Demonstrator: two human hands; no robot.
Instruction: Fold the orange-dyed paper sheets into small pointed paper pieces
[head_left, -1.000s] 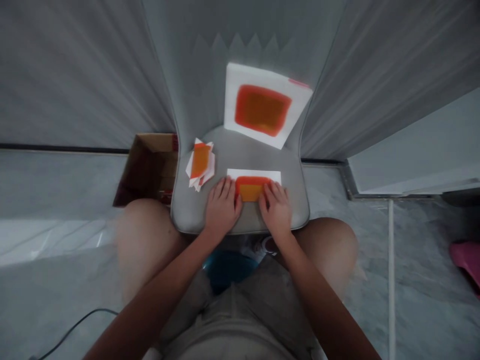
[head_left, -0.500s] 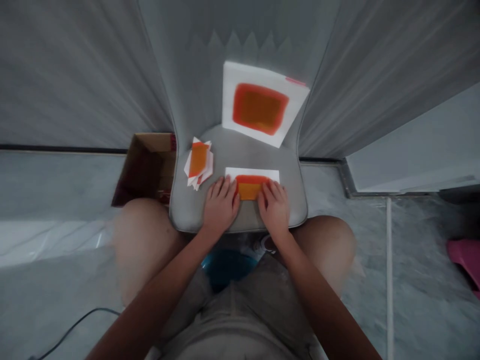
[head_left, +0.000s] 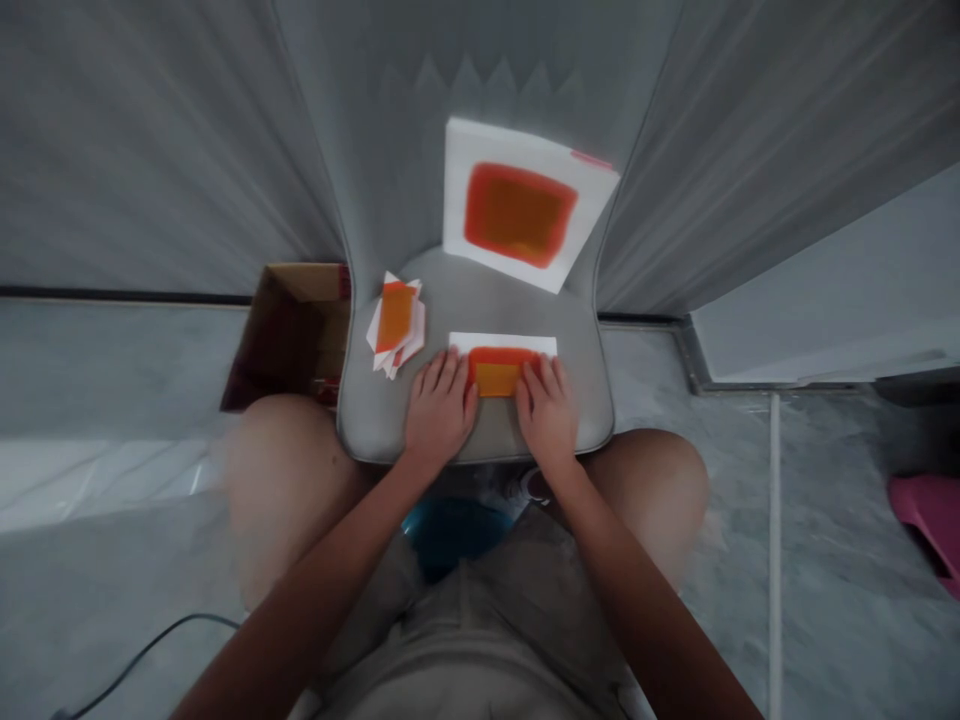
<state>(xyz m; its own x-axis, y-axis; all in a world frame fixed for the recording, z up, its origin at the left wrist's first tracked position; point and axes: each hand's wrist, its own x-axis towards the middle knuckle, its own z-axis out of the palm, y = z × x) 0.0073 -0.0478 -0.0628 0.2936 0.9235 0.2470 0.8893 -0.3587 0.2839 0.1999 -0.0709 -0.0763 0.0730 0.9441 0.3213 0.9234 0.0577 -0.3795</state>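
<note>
On the grey chair seat (head_left: 442,290), close to its front edge, a sheet of joss paper (head_left: 499,376) lies folded into a wide strip. It is white with a red-orange and gold patch. My left hand (head_left: 439,408) rests on the strip's left end, fingers laid flat. Over the right end, my right hand (head_left: 547,408) presses down the same way. Parts of the strip are hidden under both hands. To the left lies a small pile of folded joss papers (head_left: 396,322) with pointed corners. Behind, a stack of square joss paper (head_left: 517,205) leans against the backrest.
An open cardboard box (head_left: 289,330) stands on the floor left of the chair. Below the seat is a blue basin (head_left: 457,530). A pink plastic item (head_left: 926,515) is at the far right. A dark cable (head_left: 150,645) runs across the floor at lower left.
Both hands stay pressed on the folded strip, with at most a slight shift of the fingers. The whole view has moved very slightly.
</note>
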